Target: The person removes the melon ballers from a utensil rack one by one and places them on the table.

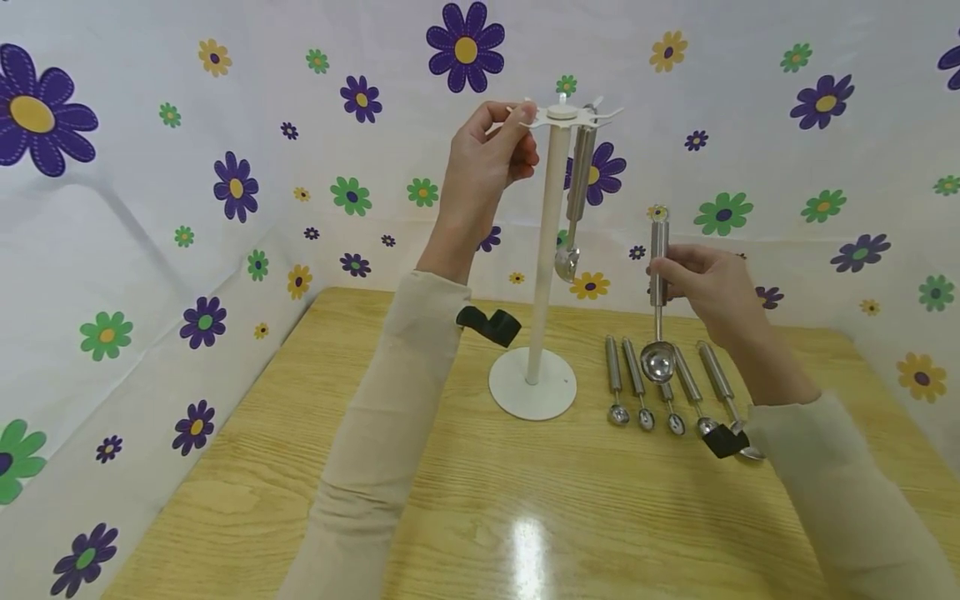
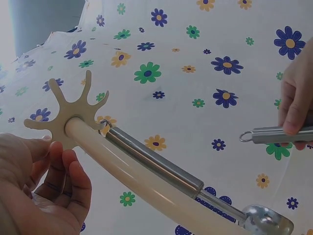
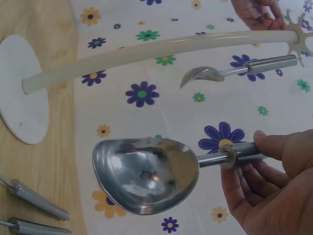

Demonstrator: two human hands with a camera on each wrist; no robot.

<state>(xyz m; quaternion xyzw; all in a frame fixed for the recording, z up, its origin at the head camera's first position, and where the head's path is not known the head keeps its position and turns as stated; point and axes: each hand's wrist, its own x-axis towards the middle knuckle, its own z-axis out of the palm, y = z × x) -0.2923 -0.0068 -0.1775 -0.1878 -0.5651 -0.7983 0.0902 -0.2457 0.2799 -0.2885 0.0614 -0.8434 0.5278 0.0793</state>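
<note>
A white utensil stand (image 1: 548, 250) rises from a round base, with a ring of curved hooks (image 2: 73, 105) at its top. My left hand (image 1: 486, 154) pinches one of these hooks between thumb and fingers. From a hook on the right side hangs a steel scoop (image 1: 581, 179), bowl downward along the pole. In my right hand (image 1: 708, 287), right of the stand, is another steel scoop (image 3: 146, 176), gripped by its handle. It is upright, bowl at the bottom and hanging ring at the top, above the table.
Several steel utensils (image 1: 635, 367) lie side by side on the wooden table (image 1: 360, 467), right of the stand's white base (image 1: 517, 396). The right forearm partly covers the rightmost ones. A flower-printed cloth (image 1: 405, 50) stands behind and beside the table.
</note>
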